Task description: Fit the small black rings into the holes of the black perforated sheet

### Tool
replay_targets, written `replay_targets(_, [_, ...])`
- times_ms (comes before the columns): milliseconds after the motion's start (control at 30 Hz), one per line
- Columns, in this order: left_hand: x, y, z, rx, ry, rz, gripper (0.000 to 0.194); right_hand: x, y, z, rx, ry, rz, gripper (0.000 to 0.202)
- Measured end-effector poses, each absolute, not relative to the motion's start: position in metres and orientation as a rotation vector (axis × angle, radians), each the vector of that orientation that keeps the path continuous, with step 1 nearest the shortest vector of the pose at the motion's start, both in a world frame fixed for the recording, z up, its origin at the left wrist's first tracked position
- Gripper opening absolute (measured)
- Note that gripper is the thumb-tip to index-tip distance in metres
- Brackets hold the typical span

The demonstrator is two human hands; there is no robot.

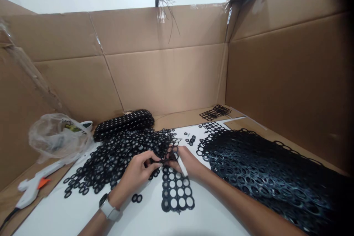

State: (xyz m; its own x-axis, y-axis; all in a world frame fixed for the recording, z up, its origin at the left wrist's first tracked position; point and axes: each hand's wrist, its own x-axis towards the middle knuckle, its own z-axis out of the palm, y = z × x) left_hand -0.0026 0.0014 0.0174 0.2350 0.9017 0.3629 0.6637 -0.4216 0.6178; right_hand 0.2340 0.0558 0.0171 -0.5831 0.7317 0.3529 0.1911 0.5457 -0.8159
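A panel of joined black rings [177,192] lies on the white board, its upper end lifted between my hands. My left hand [142,166], a watch [108,206] on its wrist, pinches thumb and fingertips at the panel's upper edge. The small piece between those fingertips is too dark to make out. Curled in around the same edge, my right hand [187,161] holds a slim white pen-like tool [181,165] slanting down across the panel. Its fingertips are partly hidden by black rings. Loose black rings [121,155] are heaped just beyond my left hand.
A large pile of ring mesh [257,169] covers the right side. At the back left lies a rolled dotted black bundle [124,122]. A white glue gun [34,184] and a clear plastic bag [56,138] are at the left. Cardboard walls [166,77] enclose the workspace.
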Motion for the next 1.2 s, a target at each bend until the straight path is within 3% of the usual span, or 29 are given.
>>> replay_targets(1200, [0.0028, -0.0043, 0.0128, 2.483, 1.539, 0.827, 0.032, 0.2327, 0.054, 0.0164, -0.769, -2.183, 0.78, 0.02])
